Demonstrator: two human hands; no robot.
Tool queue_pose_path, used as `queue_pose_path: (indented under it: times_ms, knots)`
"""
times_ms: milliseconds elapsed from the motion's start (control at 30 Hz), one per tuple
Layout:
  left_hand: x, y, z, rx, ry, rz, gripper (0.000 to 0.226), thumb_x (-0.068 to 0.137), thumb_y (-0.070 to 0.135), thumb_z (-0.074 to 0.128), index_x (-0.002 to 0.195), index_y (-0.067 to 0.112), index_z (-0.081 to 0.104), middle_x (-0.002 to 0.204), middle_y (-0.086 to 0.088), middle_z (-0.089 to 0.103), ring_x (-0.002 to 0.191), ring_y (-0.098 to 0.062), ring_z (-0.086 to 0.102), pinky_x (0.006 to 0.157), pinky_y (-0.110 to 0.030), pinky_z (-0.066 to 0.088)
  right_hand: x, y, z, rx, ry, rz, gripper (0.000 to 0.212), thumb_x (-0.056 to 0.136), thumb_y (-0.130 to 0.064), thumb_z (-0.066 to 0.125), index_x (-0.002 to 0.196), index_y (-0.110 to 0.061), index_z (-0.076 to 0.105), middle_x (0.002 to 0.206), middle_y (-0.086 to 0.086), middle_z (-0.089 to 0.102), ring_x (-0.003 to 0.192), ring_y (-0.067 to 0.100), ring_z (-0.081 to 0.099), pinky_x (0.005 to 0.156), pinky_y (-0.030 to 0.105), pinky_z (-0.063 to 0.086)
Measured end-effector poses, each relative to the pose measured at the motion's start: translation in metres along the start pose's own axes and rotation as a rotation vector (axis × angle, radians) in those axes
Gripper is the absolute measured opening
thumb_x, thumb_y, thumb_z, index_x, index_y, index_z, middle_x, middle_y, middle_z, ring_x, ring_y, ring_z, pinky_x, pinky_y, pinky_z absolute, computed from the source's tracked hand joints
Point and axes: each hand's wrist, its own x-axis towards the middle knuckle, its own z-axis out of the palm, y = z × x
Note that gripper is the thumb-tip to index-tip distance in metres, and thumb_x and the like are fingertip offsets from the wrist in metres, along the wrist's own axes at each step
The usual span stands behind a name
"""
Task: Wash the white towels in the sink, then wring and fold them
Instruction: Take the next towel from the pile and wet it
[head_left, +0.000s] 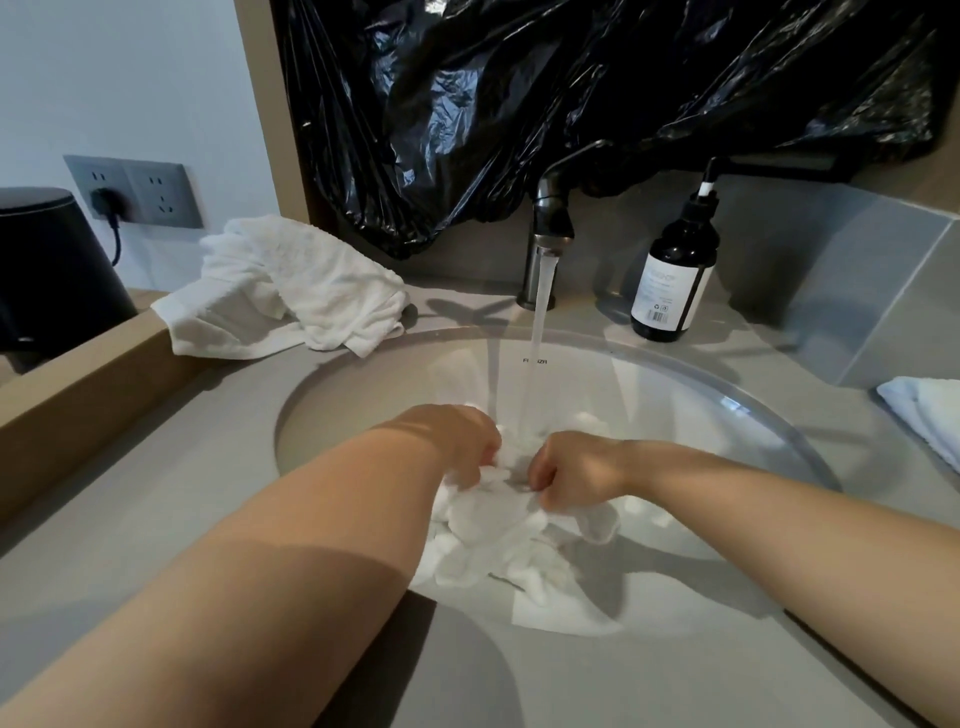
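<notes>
Under the faucet (550, 218), wet white towel (498, 525)

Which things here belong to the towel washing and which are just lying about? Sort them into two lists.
Job: left hand and right hand, both gripping the towel in the sink; sink; running tap; crumpled towel on the left counter; towel at the right edge.
Lying about: pump bottle; black plastic sheet; wall socket.

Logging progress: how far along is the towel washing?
Mid-job. Maybe done: folded towel at the counter's right edge. In hand: left hand and right hand grip the wet towel in the sink under the running tap. Left: wringing and folding it, plus the crumpled towel on the counter.
</notes>
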Motion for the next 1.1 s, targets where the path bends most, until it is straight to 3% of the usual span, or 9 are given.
queue_pose_path:
  times_ms: [100, 233, 333, 500, 633, 767, 867, 967, 1100]
  knots:
    - [-0.005, -0.004, -0.006, -0.146, 0.100, -0.018, 0.011, 0.087, 0.017, 0.062, 0.089, 0.024, 0.053, 0.099, 0.000, 0.054, 0.072, -0.017, 0.051, 0.064, -0.025, 0.043, -0.006, 0.000, -0.012, 0.619, 0.149, 0.041, 0.009, 0.066, -0.012, 0.049, 0.058, -0.009, 0.052, 0.064, 0.020, 0.050, 0.059, 0.020, 0.040, 0.052, 0.025, 0.033]
    - [-0.012, -0.021, -0.023, -0.710, 0.275, -0.121, 0.006, 0.093, 0.021, 0.055, 0.091, 0.018, 0.061, 0.086, -0.001, 0.057, 0.081, -0.021, 0.056, 0.077, -0.031, 0.051, -0.025, 0.013, -0.044, 1.286, 0.184, 0.015, 0.038, 0.079, 0.001, 0.032, 0.045, -0.012, 0.041, 0.046, 0.001, 0.038, 0.039, 0.014, 0.038, 0.040, 0.019, 0.032]
    - [-0.022, -0.022, -0.037, -1.132, 0.255, -0.146, 0.007, 0.090, 0.008, 0.059, 0.095, 0.008, 0.064, 0.088, -0.012, 0.055, 0.078, -0.024, 0.052, 0.065, -0.030, 0.048, -0.041, 0.025, -0.061, 0.935, 0.274, 0.056, 0.031, 0.092, -0.023, 0.047, 0.064, -0.010, 0.052, 0.060, 0.005, 0.051, 0.047, 0.014, 0.046, 0.052, 0.020, 0.040]
    - [-0.015, -0.016, -0.033, -0.749, 0.397, -0.213, 0.008, 0.081, 0.013, 0.071, 0.086, 0.008, 0.069, 0.089, -0.003, 0.057, 0.084, -0.022, 0.055, 0.071, -0.028, 0.048, -0.034, 0.028, -0.051, -0.140, 0.172, 0.261, 0.041, 0.088, -0.053, 0.056, 0.071, -0.015, 0.060, 0.076, 0.006, 0.063, 0.061, 0.019, 0.055, 0.056, 0.024, 0.040]
    - [-0.011, -0.013, -0.040, -1.034, 0.508, -0.191, 0.010, 0.084, 0.008, 0.069, 0.091, 0.001, 0.070, 0.089, -0.010, 0.059, 0.082, -0.024, 0.056, 0.074, -0.030, 0.047, -0.024, 0.025, -0.047, 0.028, 0.414, 0.227, 0.058, 0.082, -0.069, 0.054, 0.105, -0.016, 0.057, 0.108, 0.001, 0.059, 0.096, 0.020, 0.055, 0.076, 0.031, 0.042]
    - [-0.007, 0.000, -0.039, -1.005, 0.513, -0.078, 0.008, 0.088, 0.005, 0.063, 0.081, 0.010, 0.066, 0.080, -0.006, 0.060, 0.074, -0.021, 0.056, 0.064, -0.023, 0.045, -0.015, 0.019, -0.025, -0.123, 0.025, 0.279, 0.093, 0.076, -0.075, 0.056, 0.144, -0.019, 0.027, 0.140, 0.002, 0.046, 0.121, 0.025, 0.050, 0.095, 0.034, 0.043]
    - [-0.001, -0.005, -0.032, -0.566, 0.522, -0.025, 0.014, 0.084, 0.007, 0.062, 0.077, 0.019, 0.060, 0.083, 0.005, 0.058, 0.082, -0.016, 0.056, 0.071, -0.025, 0.047, -0.007, 0.014, -0.017, -0.208, 0.117, 0.223, 0.077, 0.078, -0.055, 0.069, 0.133, -0.013, 0.036, 0.127, 0.004, 0.049, 0.111, 0.026, 0.054, 0.087, 0.033, 0.046]
    - [-0.001, -0.002, -0.022, -0.418, 0.169, 0.062, 0.007, 0.087, 0.014, 0.060, 0.081, 0.016, 0.059, 0.081, 0.001, 0.064, 0.071, -0.014, 0.058, 0.059, -0.023, 0.046, -0.005, 0.007, -0.016, -0.253, 0.254, 0.167, 0.036, 0.078, -0.033, 0.072, 0.104, -0.014, 0.055, 0.099, 0.003, 0.052, 0.087, 0.022, 0.052, 0.072, 0.027, 0.043]
    - [-0.003, 0.014, -0.016, -0.343, -0.060, 0.048, 0.028, 0.089, 0.044, 0.060, 0.103, 0.022, 0.051, 0.108, 0.001, 0.060, 0.091, -0.018, 0.056, 0.076, -0.027, 0.046, -0.007, 0.018, -0.006, -0.338, -0.106, 0.193, 0.046, 0.073, -0.034, 0.074, 0.114, -0.017, 0.062, 0.106, 0.000, 0.065, 0.088, 0.020, 0.060, 0.079, 0.030, 0.052]
